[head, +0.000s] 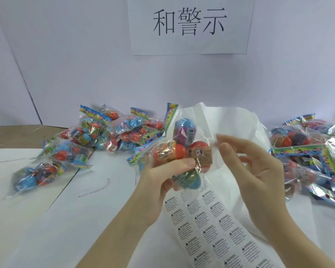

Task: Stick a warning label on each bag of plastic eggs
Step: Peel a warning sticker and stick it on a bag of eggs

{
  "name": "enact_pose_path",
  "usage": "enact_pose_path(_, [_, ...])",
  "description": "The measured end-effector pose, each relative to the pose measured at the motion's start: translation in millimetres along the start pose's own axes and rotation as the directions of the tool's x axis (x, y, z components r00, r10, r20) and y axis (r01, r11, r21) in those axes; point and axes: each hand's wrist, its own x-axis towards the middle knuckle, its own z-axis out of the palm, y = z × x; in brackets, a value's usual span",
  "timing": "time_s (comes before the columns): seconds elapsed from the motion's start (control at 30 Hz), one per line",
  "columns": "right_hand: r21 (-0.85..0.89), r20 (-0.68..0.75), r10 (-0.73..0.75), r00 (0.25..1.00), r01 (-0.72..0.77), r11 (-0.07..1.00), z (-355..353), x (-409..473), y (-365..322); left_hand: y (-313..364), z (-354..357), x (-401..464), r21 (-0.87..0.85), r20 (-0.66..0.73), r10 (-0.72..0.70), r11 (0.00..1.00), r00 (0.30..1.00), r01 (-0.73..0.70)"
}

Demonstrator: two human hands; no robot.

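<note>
My left hand (162,175) grips a clear bag of plastic eggs (184,149) from below, thumb across its front; red, blue and green eggs show inside. My right hand (253,171) is at the bag's right edge, its thumb and forefinger pinching the clear film there. Whether a label is between those fingers I cannot tell. Under both hands lies a sheet of warning labels (211,225) in three columns, running toward me.
A heap of egg bags (108,132) lies at the left and back of the table, with one bag (34,176) lying apart at the far left. Another heap (309,155) is at the right. White backing paper (230,120) curls up behind the held bag. A printed sign (190,24) hangs on the wall.
</note>
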Motion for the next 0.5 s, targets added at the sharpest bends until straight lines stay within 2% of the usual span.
enact_pose_path(0.13, [0.119,0.012,0.045,0.999,-0.046,0.992,-2.0,0.5,-3.1,-0.5,0.2,1.4,0.017,0.019,-0.024,1.000,1.000,0.023])
enact_pose_path(0.23, [0.112,-0.022,0.024,0.999,-0.022,0.993,-2.6,0.7,-2.6,0.4,-0.5,4.2,-0.010,-0.016,-0.030,0.999,0.999,0.030])
enact_pose_path(0.33, [0.078,-0.058,-0.005,0.998,0.010,0.997,-1.9,-0.1,-1.9,1.5,-1.4,5.1,0.033,-0.038,-0.034,0.999,0.999,0.036])
enact_pose_path(0.5, [0.054,-0.099,-0.036,0.994,0.041,0.998,-1.3,-1.8,-4.4,4.4,-1.0,4.8,-0.074,-0.024,-0.123,0.990,0.992,0.121])
